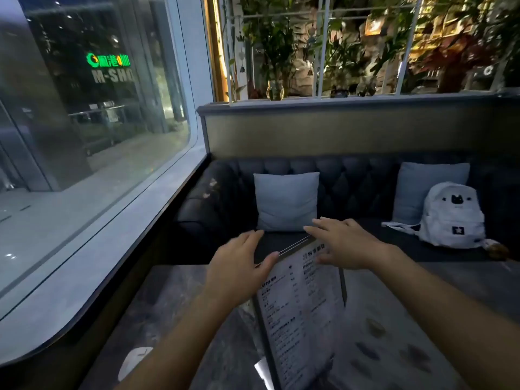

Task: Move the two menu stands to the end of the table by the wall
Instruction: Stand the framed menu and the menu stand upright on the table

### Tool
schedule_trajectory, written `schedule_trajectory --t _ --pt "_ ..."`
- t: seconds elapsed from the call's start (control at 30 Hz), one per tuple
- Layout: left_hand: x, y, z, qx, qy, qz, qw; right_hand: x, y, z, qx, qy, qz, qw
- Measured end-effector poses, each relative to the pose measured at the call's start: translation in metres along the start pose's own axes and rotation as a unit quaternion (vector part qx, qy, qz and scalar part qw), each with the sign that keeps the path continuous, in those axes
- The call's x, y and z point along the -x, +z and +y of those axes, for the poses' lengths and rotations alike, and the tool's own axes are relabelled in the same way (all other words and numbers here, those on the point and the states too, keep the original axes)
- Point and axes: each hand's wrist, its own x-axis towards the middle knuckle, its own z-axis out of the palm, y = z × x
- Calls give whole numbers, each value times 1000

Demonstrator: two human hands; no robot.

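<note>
Dim booth by a window (92, 130), with a marbled desk (180, 299) before a dark sofa (351, 181).
Spread fingers (253, 235) of the left hand (239, 263) touched the top edge of an upright menu stand (301, 311); the right hand (346, 243) lay open over its top right corner, gripping nothing. It stood mid-desk, a white backpack (453, 215) behind on the sofa.

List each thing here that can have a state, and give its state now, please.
Menu stand: upright on the table.
Left hand: open, thumb touching the stand's top edge.
Right hand: open, over the top edge.
Backpack: upright on the sofa.
</note>
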Motion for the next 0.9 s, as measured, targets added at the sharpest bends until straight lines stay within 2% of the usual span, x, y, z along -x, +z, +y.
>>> schedule_trajectory --t 0.13,0.3,0.4,0.63,0.9 --pt "2 7 -6 37 -36 -67 996 -3 -2 0 -20 7 -16 1000" --pt "7 11 -9 92 -42 -46 994 -9 -2 2 -17 7 20 1000" --pt "8 12 -9 115 -50 -41 991 -12 -3 0 -59 19 41 997" --pt "6 15 -10 104 -52 -28 993 -15 -5 2 -87 13 91 992" --pt "-15 19 -13 79 -72 -20 994 -10 -9 14 -35 35 103 993"
